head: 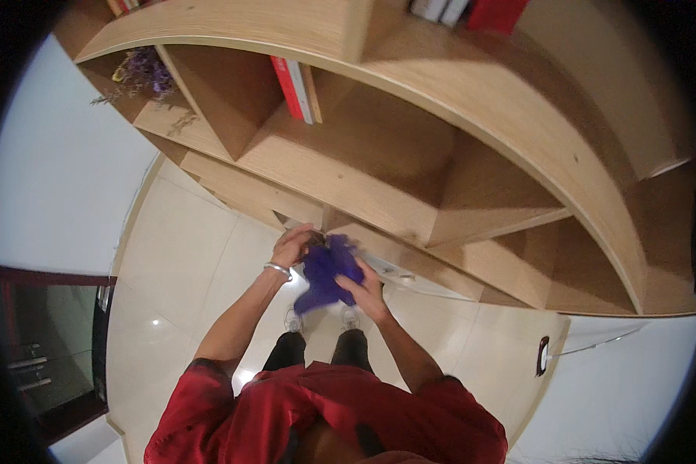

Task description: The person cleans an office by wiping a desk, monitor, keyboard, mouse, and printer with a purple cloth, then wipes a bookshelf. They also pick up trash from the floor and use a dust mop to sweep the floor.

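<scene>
A blurred purple cloth (327,272) hangs in front of me, above my shoes and close to the lower edge of a wooden shelf unit. My right hand (366,290) grips its right side, thumb across the front. At the cloth's upper left is my left hand (293,246), with a silver bangle on the wrist. Its fingers curl around a small dark object (318,238), mostly covered by the fingers and the cloth, so its kind is unclear.
The wooden shelf unit (301,168) curves across the front, its top board jutting towards me. Upright books (296,90) and dried purple flowers (145,75) stand in its compartments. A power strip (542,356) with a cable lies at right; a dark door (52,354) is at left.
</scene>
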{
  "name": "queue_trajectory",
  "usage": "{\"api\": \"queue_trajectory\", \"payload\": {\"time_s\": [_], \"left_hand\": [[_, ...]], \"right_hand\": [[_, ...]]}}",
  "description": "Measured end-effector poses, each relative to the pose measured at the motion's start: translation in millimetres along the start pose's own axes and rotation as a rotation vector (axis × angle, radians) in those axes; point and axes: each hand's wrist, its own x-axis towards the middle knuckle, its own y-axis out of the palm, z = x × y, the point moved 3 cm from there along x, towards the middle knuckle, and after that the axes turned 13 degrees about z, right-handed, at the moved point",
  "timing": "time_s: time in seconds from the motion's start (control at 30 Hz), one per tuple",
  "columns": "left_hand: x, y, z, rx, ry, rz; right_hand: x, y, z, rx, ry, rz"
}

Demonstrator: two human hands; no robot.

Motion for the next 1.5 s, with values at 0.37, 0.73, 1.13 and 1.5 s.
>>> {"api": "queue_trajectory", "payload": {"time_s": [0.37, 0.73, 1.13, 1.5], "left_hand": [[-87, -31, 18, -0.253, -0.07, 0.012], [-132, -105, 41, -0.325, -0.019, -0.119], [-155, -155, 89, -0.424, -0.043, -0.348], [-183, -173, 166, -0.694, -0.031, -0.533]], "right_hand": [[154, -77, 188, -1.471, -0.166, -0.652], [136, 1, 161, -1.632, -0.444, -0.509], [196, 193, 61, -0.906, -0.518, 0.347], [464, 249, -55, -1.204, -0.425, 0.477]]}}
